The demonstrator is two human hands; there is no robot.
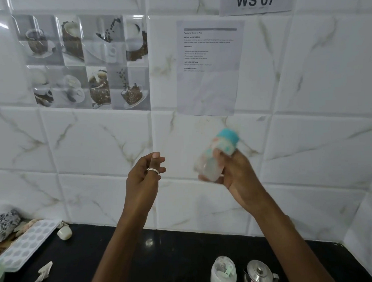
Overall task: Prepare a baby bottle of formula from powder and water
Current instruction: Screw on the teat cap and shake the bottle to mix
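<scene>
Nearest, on the black stone tabletop point(122, 261), a clear jar of white powder point(222, 271) stood beside a lidded steel kettle point(259, 273), both set aside, probably finished with. Above them the left hand point(143, 176) hung free, its grip loosely curled on nothing. The right hand point(235, 175) wrapped its grip round the small clear baby bottle with teal cap point(217, 154), tilted in mid-air and blurred: a mixing shake, I'd judge. Behind, white marbled wall tiles point(95, 144).

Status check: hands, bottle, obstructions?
Right hand grips baby bottle, teal cap on, raised, blurred. Left hand loosely curled, empty. Powder jar and steel kettle on counter below, clear of both hands.
</scene>
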